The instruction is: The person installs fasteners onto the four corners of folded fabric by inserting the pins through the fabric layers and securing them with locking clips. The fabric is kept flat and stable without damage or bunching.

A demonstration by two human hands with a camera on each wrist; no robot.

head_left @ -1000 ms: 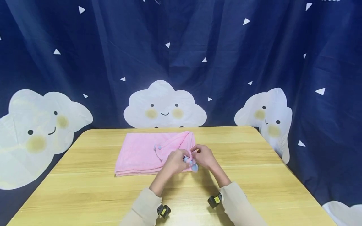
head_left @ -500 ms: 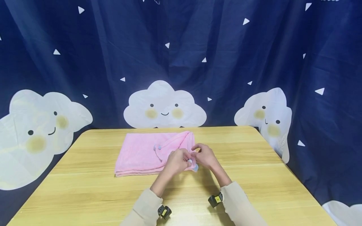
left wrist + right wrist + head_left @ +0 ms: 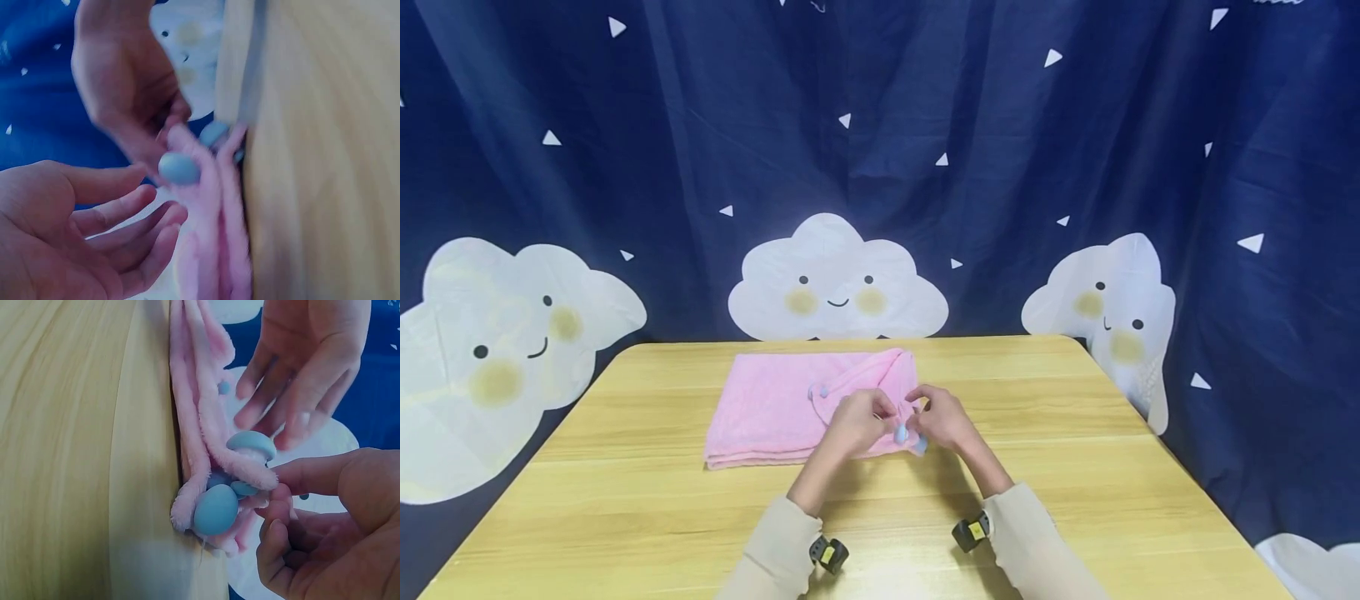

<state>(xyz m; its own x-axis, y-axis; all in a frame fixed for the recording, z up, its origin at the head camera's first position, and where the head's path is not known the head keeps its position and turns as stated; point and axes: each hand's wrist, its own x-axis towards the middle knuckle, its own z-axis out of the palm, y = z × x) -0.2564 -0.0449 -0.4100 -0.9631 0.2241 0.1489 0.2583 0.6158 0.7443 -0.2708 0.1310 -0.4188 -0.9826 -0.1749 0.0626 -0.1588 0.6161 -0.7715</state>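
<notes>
A folded pink plush cloth [image 3: 775, 408] lies on the table, its right end gathered into layered edges. Rounded light blue buttons [image 3: 215, 510] sit on those edges. My right hand [image 3: 946, 418] pinches the cloth's edge between thumb and fingertips, beside a blue button [image 3: 251, 444], as the right wrist view shows. Just left of it, my left hand [image 3: 857, 422] has loosely bent, parted fingers. In the left wrist view its fingertips are apart from the nearest button [image 3: 179, 167] and hold nothing. A thin cord loop with small blue ends [image 3: 817, 392] lies on the cloth.
The wood-grain table [image 3: 647, 525] extends around the cloth on all sides. Behind it hangs a dark blue curtain [image 3: 880, 100] printed with white clouds and triangles. Each sleeve carries a small black wrist device [image 3: 829, 554].
My left hand was at the button with its fingers over it; it has drawn back slightly left, uncovering the blue button. My right hand stays at nearly the same spot on the edge.
</notes>
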